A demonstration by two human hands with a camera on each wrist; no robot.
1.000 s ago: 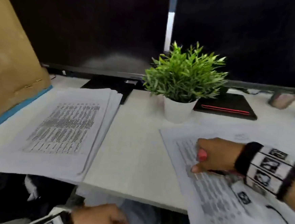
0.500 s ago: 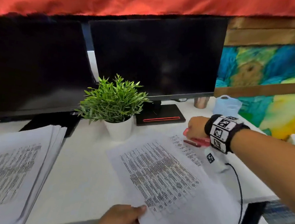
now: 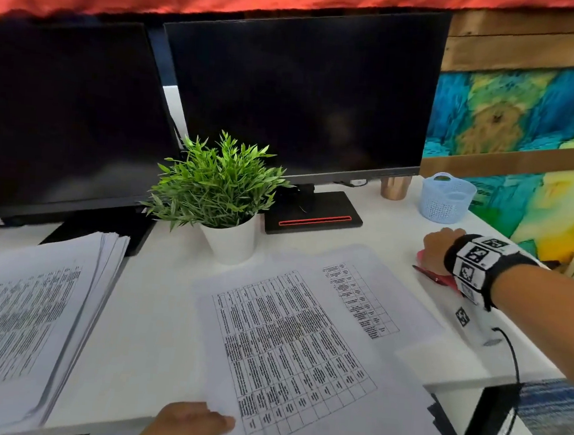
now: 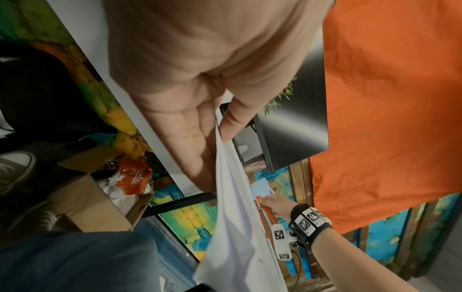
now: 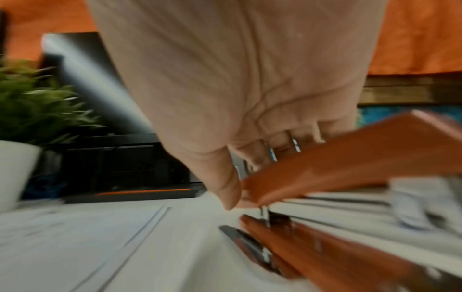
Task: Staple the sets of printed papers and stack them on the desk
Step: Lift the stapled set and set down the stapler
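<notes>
— Both hands are busy: the left hand (image 3: 190,424) pinches the near corner of the printed set (image 3: 306,349), thumb on top and fingers under, while the right hand (image 3: 439,250) is curled over the red stapler (image 5: 337,166) at the far right of the desk (image 3: 153,327).

— Is the stapler on the paper?

— Not that I can see. It sits just beyond the set's far-right edge, and the wrist view shows its top arm lifted away from the base. That view is blurred, so how firm the grip is I cannot tell.

— What could go wrong?

— Several things, I think. The set hangs over the near edge of the desk, held at one corner only; a tug could fan the sheets, and a staple would then miss the lower pages. One sheet already peeks out at the right.

— And the stapler?

— With the arm that wide it may splay fully open, or the staple may bend if it bites at an angle.

— Anything nearby?

— A potted plant (image 3: 218,194) stands just beyond the set, and the other stack (image 3: 27,313) lies at the left. Swinging the set across carelessly could clip the pot or skew that pile.
</notes>
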